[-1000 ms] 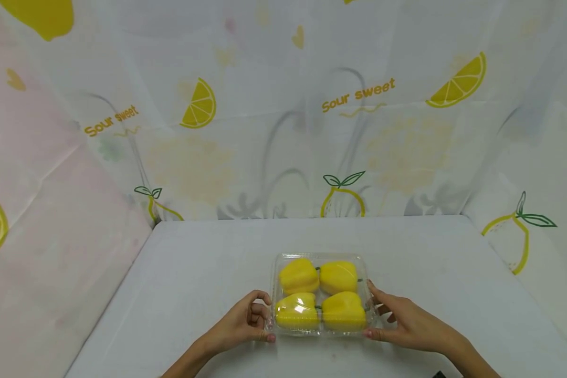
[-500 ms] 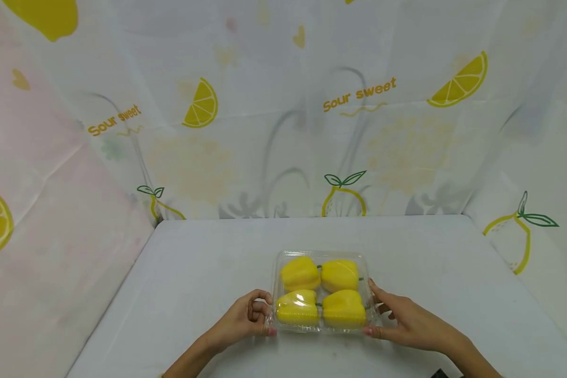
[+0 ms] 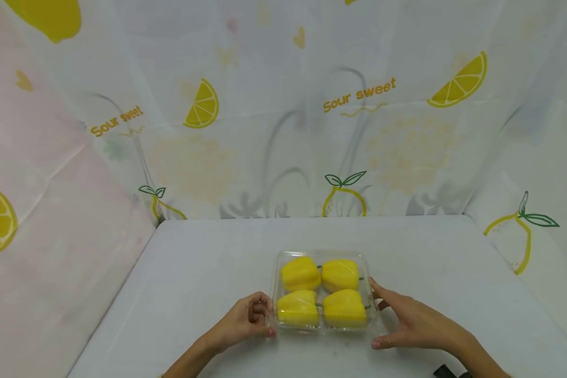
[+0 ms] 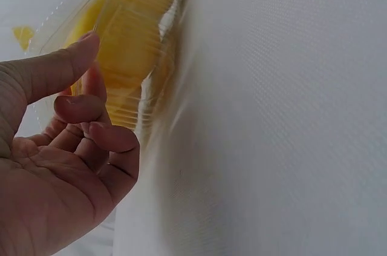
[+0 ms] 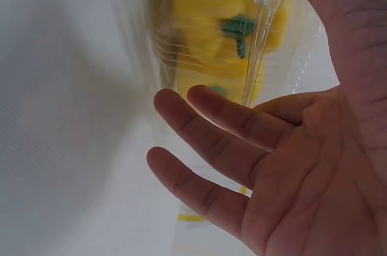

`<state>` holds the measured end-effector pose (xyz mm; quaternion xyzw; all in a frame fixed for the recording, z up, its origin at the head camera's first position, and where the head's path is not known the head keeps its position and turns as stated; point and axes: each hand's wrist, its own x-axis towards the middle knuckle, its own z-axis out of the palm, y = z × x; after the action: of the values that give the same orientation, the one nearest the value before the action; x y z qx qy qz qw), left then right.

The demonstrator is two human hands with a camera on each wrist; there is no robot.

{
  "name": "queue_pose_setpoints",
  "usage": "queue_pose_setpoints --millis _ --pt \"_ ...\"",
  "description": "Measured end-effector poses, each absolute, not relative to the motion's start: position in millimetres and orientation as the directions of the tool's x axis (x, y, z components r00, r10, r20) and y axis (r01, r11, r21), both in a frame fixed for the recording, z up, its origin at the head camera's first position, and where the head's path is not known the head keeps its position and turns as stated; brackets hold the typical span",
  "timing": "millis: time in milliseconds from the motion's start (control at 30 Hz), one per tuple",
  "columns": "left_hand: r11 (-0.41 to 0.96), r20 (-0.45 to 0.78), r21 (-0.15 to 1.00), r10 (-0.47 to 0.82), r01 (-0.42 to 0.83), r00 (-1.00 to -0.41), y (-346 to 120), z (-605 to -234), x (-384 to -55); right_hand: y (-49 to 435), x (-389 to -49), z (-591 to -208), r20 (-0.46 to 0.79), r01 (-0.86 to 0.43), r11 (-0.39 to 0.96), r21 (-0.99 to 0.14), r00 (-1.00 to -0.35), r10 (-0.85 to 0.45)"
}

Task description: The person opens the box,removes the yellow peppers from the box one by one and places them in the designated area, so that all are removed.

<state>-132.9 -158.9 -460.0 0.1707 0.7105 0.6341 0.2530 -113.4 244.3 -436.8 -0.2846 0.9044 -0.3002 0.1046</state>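
A clear plastic clamshell box [image 3: 320,329] sits near the front of the table with several yellow bell peppers [image 3: 344,308] inside, their green stems [image 5: 238,28] showing through its right wall. My left hand [image 3: 243,320] pinches the box's left rim; in the left wrist view the thumb [image 4: 72,62] lies on the rim and the other fingers curl beneath. At the right side, my right hand [image 3: 418,323] has its fingers loosely spread, with the index fingertip by the box's far right edge and the thumb apart from it. In the right wrist view several fingers [image 5: 205,141] stand away from the wall.
A white cloth covers the table [image 3: 217,252]. Behind and at both sides hang white curtains [image 3: 283,131] printed with lemons. A black object [image 3: 444,371] shows beside my right wrist at the bottom edge.
My right thumb has come off the box's front right corner and the hand has opened outward. The left hand keeps its pinch. The box has barely shifted.
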Motion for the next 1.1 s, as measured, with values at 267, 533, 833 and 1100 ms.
queue_pose_setpoints --millis 267,533,833,1100 --pt "0.111 -0.112 0.992 0.602 -0.055 -0.791 -159 -459 -131 244 -106 -438 0.094 -0.492 0.696 -0.523 -0.845 -0.527" --pt "0.1 -0.114 0.993 0.599 -0.068 -0.793 -158 -458 -130 241 -98 -448 0.398 -0.671 0.615 -0.414 -0.741 -0.541" --pt "0.088 -0.12 0.993 0.609 -0.084 -0.784 -157 -458 -132 237 -98 -454 0.574 -0.812 0.504 -0.295 -0.572 -0.586" --pt "0.094 -0.107 0.994 0.609 -0.063 -0.786 -156 -459 -132 234 -97 -459 0.613 -0.82 0.527 -0.222 -0.538 -0.579"
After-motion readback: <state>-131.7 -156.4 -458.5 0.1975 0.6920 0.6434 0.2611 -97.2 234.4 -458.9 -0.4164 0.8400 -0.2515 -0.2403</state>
